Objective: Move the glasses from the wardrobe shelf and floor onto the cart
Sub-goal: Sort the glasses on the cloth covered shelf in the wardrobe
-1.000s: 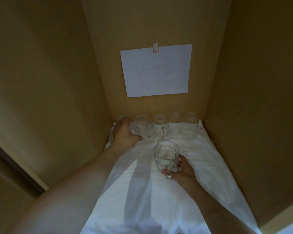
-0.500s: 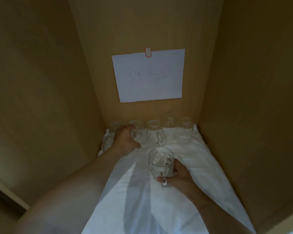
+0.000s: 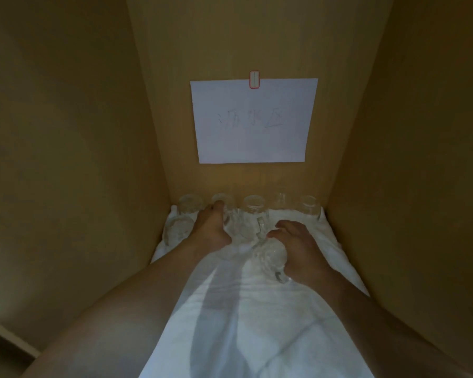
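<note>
Several clear glasses stand in a row on a white cloth point(image 3: 257, 323) at the back of the wardrobe shelf, among them a handled mug point(image 3: 253, 214) and a glass at the right end point(image 3: 309, 210). My left hand point(image 3: 210, 230) reaches to the row's left part and grips one glass point(image 3: 225, 205). Another glass point(image 3: 176, 230) sits by the left wall. My right hand point(image 3: 298, 252) lies over a patterned glass mug point(image 3: 268, 255) and holds it low on the cloth, tipped, its handle point(image 3: 281, 276) by my wrist.
Wooden wardrobe walls close in on the left point(image 3: 79, 186) and right point(image 3: 421, 186). A white paper sheet point(image 3: 253, 121) with handwriting hangs on the back panel under a red-edged clip. The cloth runs toward me down the shelf's middle.
My right hand has moved the mug forward toward the row and turned over on top of it; the mug now lies low and tipped. My left hand stays on its glass.
</note>
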Available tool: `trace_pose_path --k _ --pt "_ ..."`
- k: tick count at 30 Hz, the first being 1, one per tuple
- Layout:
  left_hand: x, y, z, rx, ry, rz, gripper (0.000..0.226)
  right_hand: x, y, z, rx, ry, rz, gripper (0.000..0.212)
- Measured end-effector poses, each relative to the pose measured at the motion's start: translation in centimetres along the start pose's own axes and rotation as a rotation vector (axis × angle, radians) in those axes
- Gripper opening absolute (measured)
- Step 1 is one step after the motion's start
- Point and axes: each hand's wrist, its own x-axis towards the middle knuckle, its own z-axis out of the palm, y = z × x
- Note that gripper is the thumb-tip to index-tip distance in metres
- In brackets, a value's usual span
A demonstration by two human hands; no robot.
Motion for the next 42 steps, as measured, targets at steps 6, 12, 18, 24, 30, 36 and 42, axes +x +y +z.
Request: trace_pose_path --k 6,12,18,24,30,36,42 --pt "0.4 0.0 0.7 0.039 -0.062 0.033 0.083 0.1 -2.0 1.2 -0.379 -0.142 -0.335 0.083" --pt "0.5 -0.5 1.2 -0.008 -0.033 0.039 0.093 -0.2 -2.1 2.7 -0.081 -0.14 -0.236 0.097" --pt "0.8 -1.1 1.5 -0.119 -0.035 0.048 0.1 0.3 -2.1 3.8 0.251 -0.073 0.134 0.112" --pt "0.8 -1.2 1.4 -0.121 -0.027 0.056 0.098 2.2 -2.1 4.6 0.333 -0.044 0.146 0.106" --pt "0.8 -1.1 1.4 -0.108 -0.025 0.062 0.096 3.4 -1.6 5.1 0.325 -0.039 0.154 0.103" --pt "0.7 -1.0 1.4 -0.109 -0.023 0.076 0.094 5.1 -1.3 4.5 0.268 -0.067 0.15 0.1" --pt "0.5 -0.9 1.5 -0.102 0.005 0.08 0.082 5.8 -1.9 4.9 0.146 -0.023 0.154 0.1"
